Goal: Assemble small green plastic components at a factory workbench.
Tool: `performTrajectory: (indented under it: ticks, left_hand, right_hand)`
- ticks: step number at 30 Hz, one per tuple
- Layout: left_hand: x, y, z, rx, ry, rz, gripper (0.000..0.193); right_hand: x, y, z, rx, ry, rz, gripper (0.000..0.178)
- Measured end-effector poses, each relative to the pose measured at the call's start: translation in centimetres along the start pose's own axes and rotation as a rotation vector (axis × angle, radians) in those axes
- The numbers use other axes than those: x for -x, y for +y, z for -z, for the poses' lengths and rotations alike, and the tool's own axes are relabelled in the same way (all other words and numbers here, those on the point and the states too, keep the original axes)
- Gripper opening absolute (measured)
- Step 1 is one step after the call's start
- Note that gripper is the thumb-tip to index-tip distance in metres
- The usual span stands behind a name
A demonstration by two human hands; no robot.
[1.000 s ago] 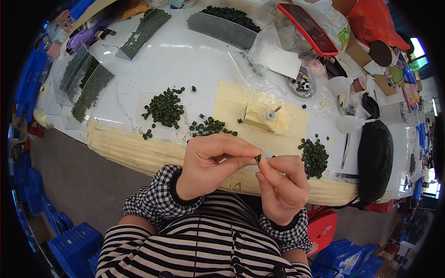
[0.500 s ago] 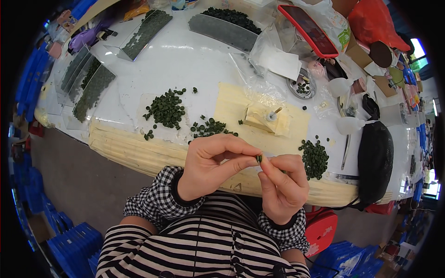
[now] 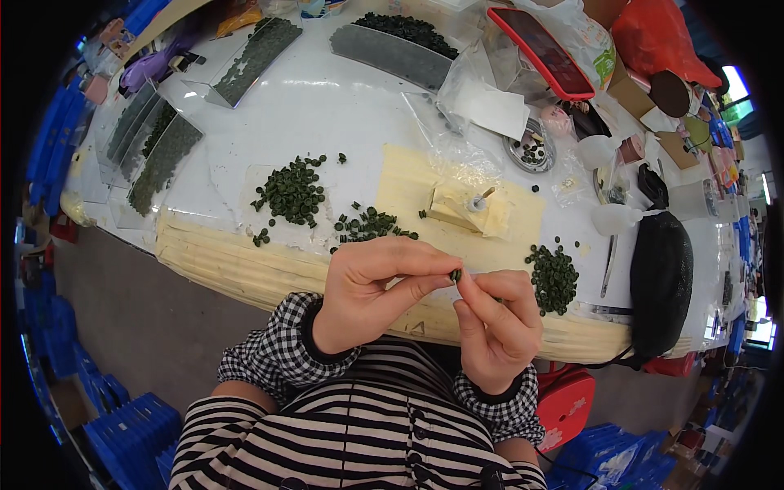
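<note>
Pinching one small dark green round bead point(image 3: 456, 275) between both hands' fingers, left hand point(image 3: 367, 290) and right hand point(image 3: 500, 327) meet; loose bead piles point(image 3: 291, 192) at eleven o'clock on the white tabletop point(image 3: 327, 106) seemingly await handling.

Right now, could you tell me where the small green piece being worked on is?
The green piece is pinched between the fingertips of the left hand and right hand, low in the head view, just before the table edge.

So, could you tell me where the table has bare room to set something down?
The widest bare patch of the white table lies between the long dark trays and the green button piles. A smaller one sits left of those piles. The right end, around the black pouch, is crowded.
</note>
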State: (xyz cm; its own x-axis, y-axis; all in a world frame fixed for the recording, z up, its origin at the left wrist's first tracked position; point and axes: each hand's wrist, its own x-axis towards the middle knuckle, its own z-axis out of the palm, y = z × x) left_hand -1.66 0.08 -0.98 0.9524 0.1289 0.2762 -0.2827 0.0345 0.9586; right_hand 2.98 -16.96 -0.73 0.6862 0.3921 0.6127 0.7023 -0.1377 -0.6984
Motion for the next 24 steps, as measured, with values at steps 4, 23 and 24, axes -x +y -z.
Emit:
performTrajectory:
  ticks: [4, 23, 24]
  left_hand:
    - [-0.11, -0.21, 0.05, 0.010, -0.016, -0.039, 0.020]
    - [-0.26, -0.19, -0.04, -0.013, -0.026, -0.079, 0.019]
    - [-0.21, -0.07, -0.11, -0.006, -0.021, -0.056, 0.019]
  right_hand:
    - [0.00, -0.21, 0.05, 0.006, -0.007, -0.002, 0.035]
    - [-0.21, -0.03, 0.41, 0.043, -0.029, 0.044, 0.037]
    - [-0.21, -0.04, 0.40, 0.040, -0.027, 0.039, 0.037]
